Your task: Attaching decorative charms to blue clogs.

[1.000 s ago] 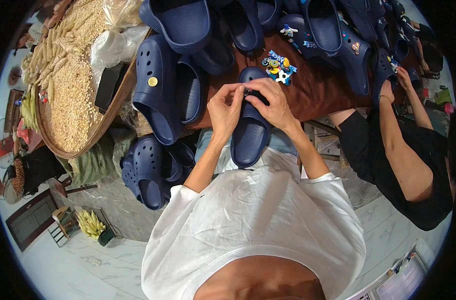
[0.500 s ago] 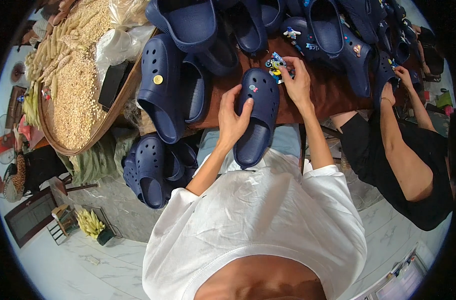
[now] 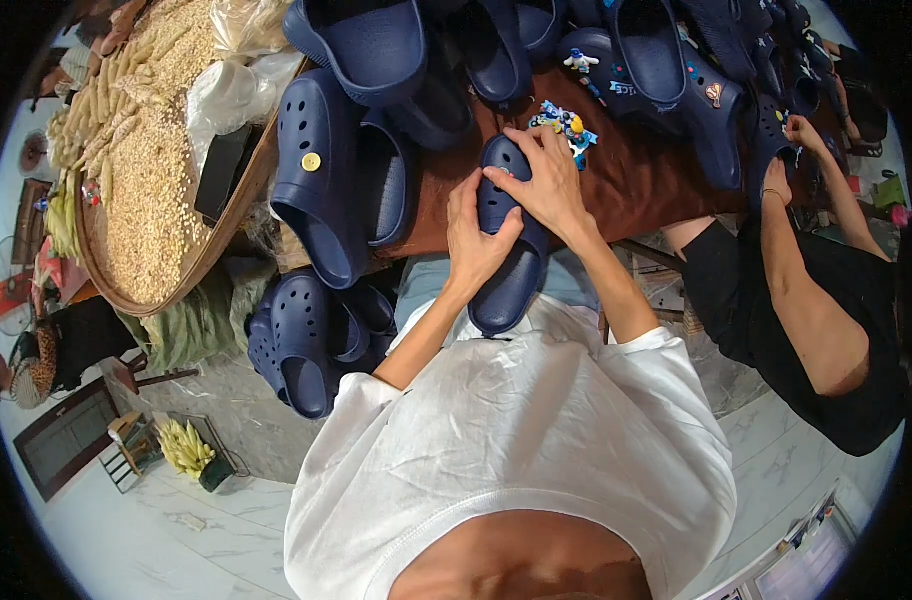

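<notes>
A navy foam clog (image 3: 509, 290) lies against my lap at the brown table edge, its holed toe pointing away from me. My left hand (image 3: 478, 238) is closed along its left side, with the thumb across the upper. Over the toe bends my right hand (image 3: 548, 187), its fingers at the far right side and the thumb on top; whether a small charm is under the fingertips is hidden. A small round charm on the clog shows only partly beside that thumb. Just beyond my right hand sits a pile of colourful shoe charms (image 3: 573, 130) on the brown cloth (image 3: 616, 195).
More navy clogs (image 3: 321, 180) crowd the table's left and far side, some with charms. A wide basket (image 3: 166, 300) of corn kernels and cobs stands left. At right, a co-worker's hand (image 3: 804, 135) touches another clog. Several clogs (image 3: 306, 340) hang below the table edge.
My right hand has moved left and nearer from the charm pile onto the clog's toe. My left hand still holds the clog, its thumb slightly farther right.
</notes>
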`<action>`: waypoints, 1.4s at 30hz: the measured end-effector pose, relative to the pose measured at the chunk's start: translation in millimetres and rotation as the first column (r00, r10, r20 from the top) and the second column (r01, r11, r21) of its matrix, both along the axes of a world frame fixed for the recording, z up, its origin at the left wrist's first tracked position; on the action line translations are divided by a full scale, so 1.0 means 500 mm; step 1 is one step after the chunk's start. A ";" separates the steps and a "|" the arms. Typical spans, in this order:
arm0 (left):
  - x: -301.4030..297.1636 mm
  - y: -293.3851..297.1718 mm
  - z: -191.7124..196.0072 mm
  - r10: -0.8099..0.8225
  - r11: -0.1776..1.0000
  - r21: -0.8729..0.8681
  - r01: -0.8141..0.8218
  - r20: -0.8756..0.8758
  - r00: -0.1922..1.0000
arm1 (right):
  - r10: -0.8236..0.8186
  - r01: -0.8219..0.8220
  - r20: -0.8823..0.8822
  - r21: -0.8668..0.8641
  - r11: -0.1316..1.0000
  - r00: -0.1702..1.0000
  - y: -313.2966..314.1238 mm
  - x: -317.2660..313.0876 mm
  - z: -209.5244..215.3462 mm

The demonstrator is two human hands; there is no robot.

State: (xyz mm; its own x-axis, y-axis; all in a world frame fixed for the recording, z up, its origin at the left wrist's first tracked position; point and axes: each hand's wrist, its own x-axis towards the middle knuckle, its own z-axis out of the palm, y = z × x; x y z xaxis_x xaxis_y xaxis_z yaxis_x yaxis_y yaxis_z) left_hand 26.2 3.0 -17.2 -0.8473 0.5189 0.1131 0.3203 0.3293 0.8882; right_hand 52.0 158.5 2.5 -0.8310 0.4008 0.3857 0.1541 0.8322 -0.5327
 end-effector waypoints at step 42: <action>0.013 -0.065 -0.019 -0.159 0.987 -0.012 0.159 -0.006 0.987 | -0.120 0.087 -0.110 -0.264 0.961 0.987 0.046 0.120 -0.084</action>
State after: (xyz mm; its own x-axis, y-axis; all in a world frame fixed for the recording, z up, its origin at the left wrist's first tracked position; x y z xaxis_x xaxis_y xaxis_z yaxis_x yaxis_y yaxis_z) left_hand 32.6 -29.8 -26.7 -0.7533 0.6481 0.1114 0.3750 0.2843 0.8823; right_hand 111.7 181.6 -39.8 -0.7321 0.5812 0.3553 0.1511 0.6472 -0.7472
